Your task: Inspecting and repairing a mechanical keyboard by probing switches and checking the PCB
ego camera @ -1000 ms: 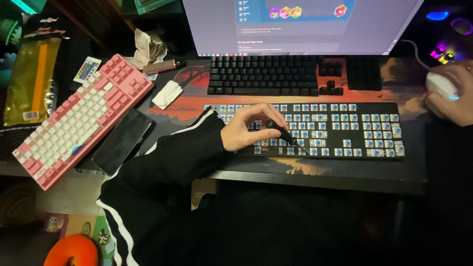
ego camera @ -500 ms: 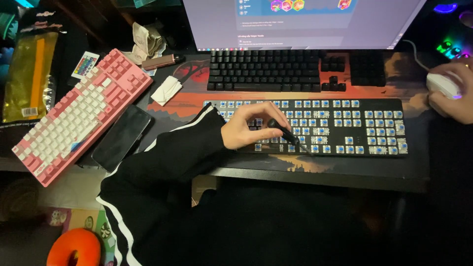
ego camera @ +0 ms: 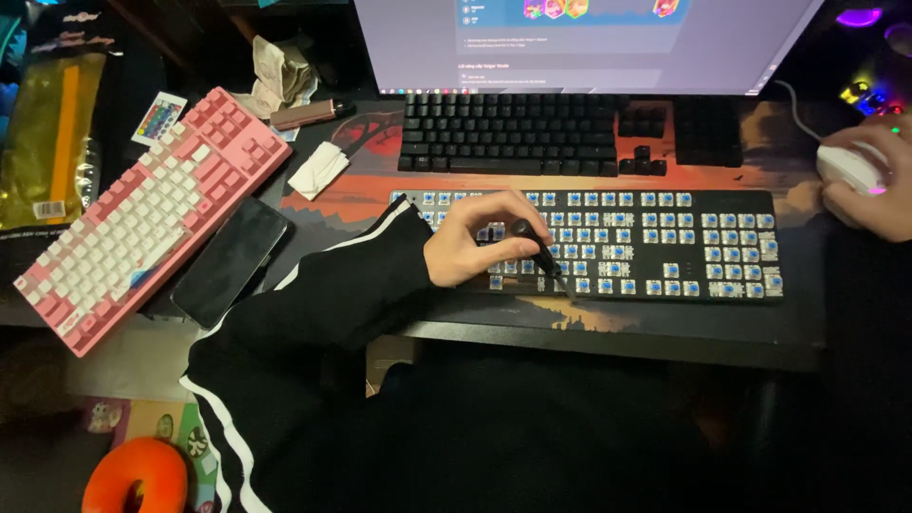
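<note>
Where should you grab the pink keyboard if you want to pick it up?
Judging by its pose, take the pink keyboard by its two long edges near the middle, coming from above. It lies flat and slanted, with one end hanging past the desk edge, so a middle grip should keep it level. The black phone crowds its right side.

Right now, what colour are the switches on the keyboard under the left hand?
Blue stems in pale housings on the black keyboard, its caps removed. The head view shows it; the left hand holds a tool.
</note>
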